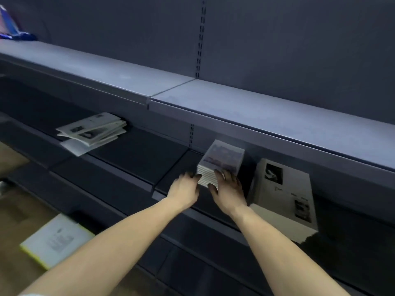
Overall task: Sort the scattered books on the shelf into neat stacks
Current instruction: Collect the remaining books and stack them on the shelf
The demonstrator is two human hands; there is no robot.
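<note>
The top cover of the small book stack (221,159) is smeared by motion blur, its print unreadable. The right hand (227,189) hides the stack's near right corner (its fingertips fade into shadow). A colourful object (9,24) is cut off by the left edge. The tall white book's (284,195) text is too small to read.

No legible text (print on book covers (284,195) too blurred)

Both forearms bare, reaching from bottom of frame to centre. Left hand (185,190) fingers straight, pressing inward. Right hand (228,192) fingers curled, thumb pointing left. Hands near each other.
</note>
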